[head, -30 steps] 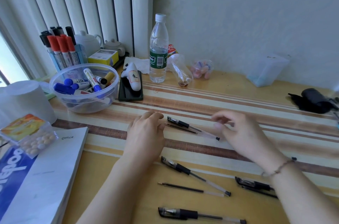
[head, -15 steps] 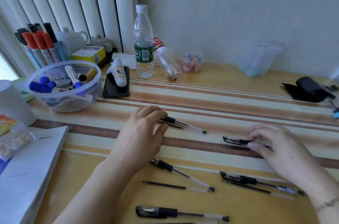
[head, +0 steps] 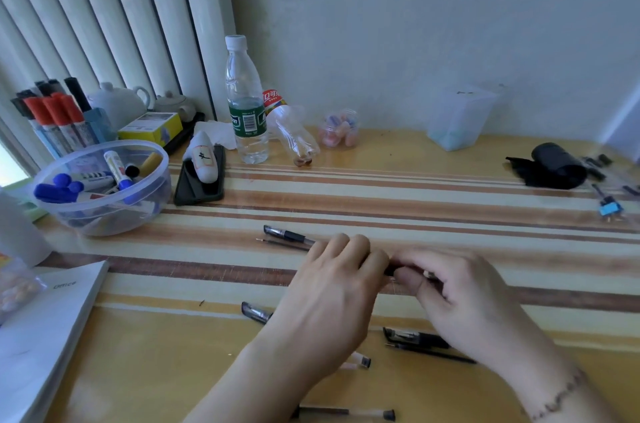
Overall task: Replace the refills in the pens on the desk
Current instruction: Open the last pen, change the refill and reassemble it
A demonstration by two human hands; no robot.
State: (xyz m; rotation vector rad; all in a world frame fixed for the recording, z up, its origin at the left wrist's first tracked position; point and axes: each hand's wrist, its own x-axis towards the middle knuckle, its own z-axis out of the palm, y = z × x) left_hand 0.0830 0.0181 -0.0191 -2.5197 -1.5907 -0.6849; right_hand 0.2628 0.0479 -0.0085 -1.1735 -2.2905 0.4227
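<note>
At the near desk edge a pen (head: 346, 413) is lying left to right, tip rightward. Mid-desk, the left hand (head: 332, 298) and right hand (head: 460, 301) are meeting, fingers curling around a dark pen (head: 393, 270) held crosswise, mostly hidden. Beyond them another pen (head: 287, 234) and a loose refill (head: 282, 244) are lying side by side, long axes running left-right.

Striped desk (head: 415, 194) with scattered pens (head: 289, 234).
</note>
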